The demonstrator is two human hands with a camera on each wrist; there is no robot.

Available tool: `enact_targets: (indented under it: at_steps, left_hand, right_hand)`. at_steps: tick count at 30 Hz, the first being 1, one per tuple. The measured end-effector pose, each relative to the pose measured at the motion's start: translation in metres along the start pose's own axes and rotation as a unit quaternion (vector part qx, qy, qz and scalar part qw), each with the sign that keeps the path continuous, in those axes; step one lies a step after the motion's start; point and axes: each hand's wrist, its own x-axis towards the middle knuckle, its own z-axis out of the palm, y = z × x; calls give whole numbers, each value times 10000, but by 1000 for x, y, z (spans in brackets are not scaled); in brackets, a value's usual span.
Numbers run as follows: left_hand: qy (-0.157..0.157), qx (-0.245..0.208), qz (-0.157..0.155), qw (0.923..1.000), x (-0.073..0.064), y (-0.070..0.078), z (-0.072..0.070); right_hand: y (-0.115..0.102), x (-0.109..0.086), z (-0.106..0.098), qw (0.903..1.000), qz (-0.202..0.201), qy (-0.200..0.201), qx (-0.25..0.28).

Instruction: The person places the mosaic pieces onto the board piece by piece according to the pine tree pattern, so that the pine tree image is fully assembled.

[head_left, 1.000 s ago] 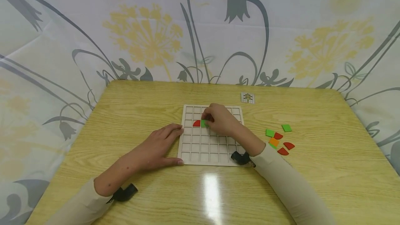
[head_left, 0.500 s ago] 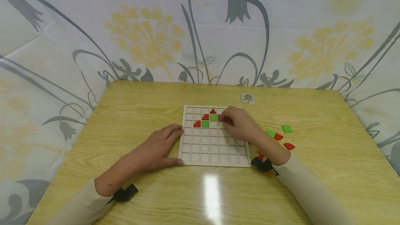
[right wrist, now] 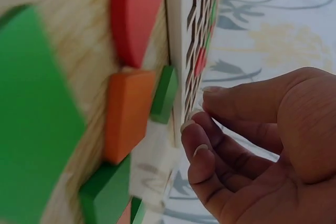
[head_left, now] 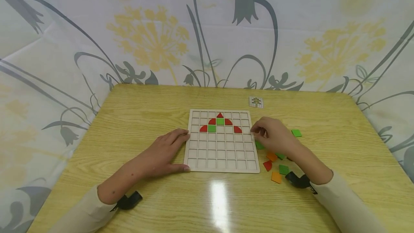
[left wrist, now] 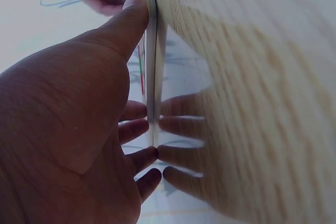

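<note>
Grid board (head_left: 221, 146) holds five red pieces (head_left: 228, 122) and two green squares (head_left: 220, 121); spread left hand (head_left: 166, 152) touches its edge; loosely curled right hand (head_left: 275, 135) partly hides loose tiles (head_left: 260, 145).

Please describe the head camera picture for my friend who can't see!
A person's left hand touches the left edge of a grid board holding five red and two green pieces. The right hand is near the right edge, beside loose red, orange and green pieces on a table.

Long, plain cream sleeves (head_left: 347, 202) – and, at each cuff (head_left: 102, 194), a stubby, curved black camera (head_left: 297, 180)
</note>
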Motion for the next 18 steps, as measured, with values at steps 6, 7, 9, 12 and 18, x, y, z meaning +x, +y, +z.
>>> enact_targets:
  at_steps: [6,7,9,12,18]
  left_hand:
    - [-19,21,-25,10000,0,1,0]
    - [-20,28,-30,10000,0,1,0]
    - [-2,39,-22,10000,0,1,-1]
    - [23,46,-13,10000,0,1,-1]
    - [-11,60,-27,10000,0,0,-1]
  right_hand:
    - [7,-14,-1,9999,-1,-117,-106]
    - [8,-16,0,9998,-7,-134,-123]
    - [10,-19,0,9997,-18,-178,-142]
    - [12,-21,0,9996,-86,-228,-167]
    - [14,-22,-1,9991,-158,-390,-43]
